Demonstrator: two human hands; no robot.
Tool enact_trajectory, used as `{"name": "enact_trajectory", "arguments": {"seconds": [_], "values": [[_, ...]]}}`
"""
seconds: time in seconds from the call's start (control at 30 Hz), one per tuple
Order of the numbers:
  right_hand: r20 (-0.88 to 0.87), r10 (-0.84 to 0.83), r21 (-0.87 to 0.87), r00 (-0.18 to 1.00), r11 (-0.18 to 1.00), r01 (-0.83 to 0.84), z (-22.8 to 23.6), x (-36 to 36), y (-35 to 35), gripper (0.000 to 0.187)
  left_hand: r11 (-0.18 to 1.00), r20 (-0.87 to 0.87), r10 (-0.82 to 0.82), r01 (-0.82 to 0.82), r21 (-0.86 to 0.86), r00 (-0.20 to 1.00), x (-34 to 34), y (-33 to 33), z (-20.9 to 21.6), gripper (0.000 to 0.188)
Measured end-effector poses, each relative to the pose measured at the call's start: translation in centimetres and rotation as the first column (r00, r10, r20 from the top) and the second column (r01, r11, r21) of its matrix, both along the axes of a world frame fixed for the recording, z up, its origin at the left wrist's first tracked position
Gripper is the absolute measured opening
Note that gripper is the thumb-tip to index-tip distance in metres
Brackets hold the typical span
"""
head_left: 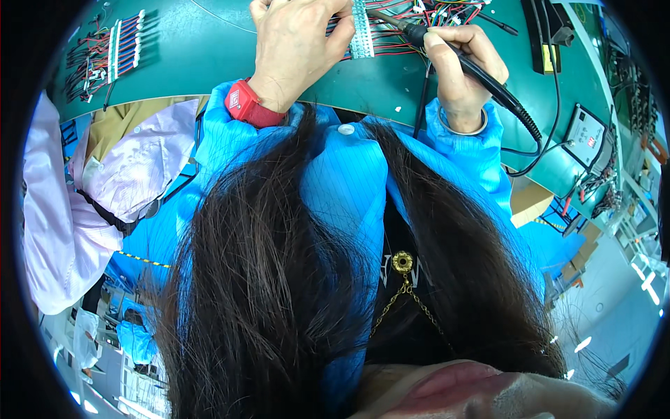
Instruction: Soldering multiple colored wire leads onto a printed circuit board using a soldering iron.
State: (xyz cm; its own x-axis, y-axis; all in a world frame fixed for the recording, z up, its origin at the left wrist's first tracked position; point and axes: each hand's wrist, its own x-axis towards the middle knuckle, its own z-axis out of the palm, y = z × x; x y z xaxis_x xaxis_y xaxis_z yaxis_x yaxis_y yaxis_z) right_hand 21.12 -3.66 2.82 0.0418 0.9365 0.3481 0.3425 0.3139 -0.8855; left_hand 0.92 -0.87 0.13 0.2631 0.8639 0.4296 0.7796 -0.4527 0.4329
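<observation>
My right hand (466, 73) is closed around a soldering iron (417, 33), whose metal end points left toward a pale strip of small circuit boards (361, 31). Red and black wires (394, 49) run out from both sides of the strip across the bench. Beside the strip's left edge is my left hand (300, 45), fingers bent and thumb closed toward them. Its fingertips are partly cut off by the upper edge, so I cannot make out what they pinch.
A second wired board strip (114, 52) lies on the green bench (202, 49) at the left. At the right are a black-and-yellow stand (548, 56) and a control box (587, 136), with the iron's cable (534, 164) looping near it. A person's pale pink sleeve (52, 216) is at the left.
</observation>
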Motion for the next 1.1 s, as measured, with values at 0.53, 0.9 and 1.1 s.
{"name": "enact_trajectory", "arguments": {"seconds": [0.53, 0.9, 1.1], "values": [[-0.021, 0.025, 0.07, 0.999, 0.997, -0.024, -0.3, -0.3, 0.1, 0.011, 0.985, 0.078, 0.032, -0.018, -0.173, 0.996, 0.2, 0.0, 1.1, 0.005], [-0.023, 0.023, 0.051, 0.999, 0.998, -0.022, -0.4, -0.3, 0.1, 0.012, 0.916, 0.032, 0.041, -0.025, -0.4, 0.999, 0.0, 0.0, 2.0, 0.005], [-0.02, 0.013, 0.038, 1.0, 0.999, -0.013, -0.3, -0.4, 0.0, 0.013, 0.926, 0.008, 0.05, -0.043, -0.375, 0.999, 0.2, -0.1, 1.6, 0.006]]}}
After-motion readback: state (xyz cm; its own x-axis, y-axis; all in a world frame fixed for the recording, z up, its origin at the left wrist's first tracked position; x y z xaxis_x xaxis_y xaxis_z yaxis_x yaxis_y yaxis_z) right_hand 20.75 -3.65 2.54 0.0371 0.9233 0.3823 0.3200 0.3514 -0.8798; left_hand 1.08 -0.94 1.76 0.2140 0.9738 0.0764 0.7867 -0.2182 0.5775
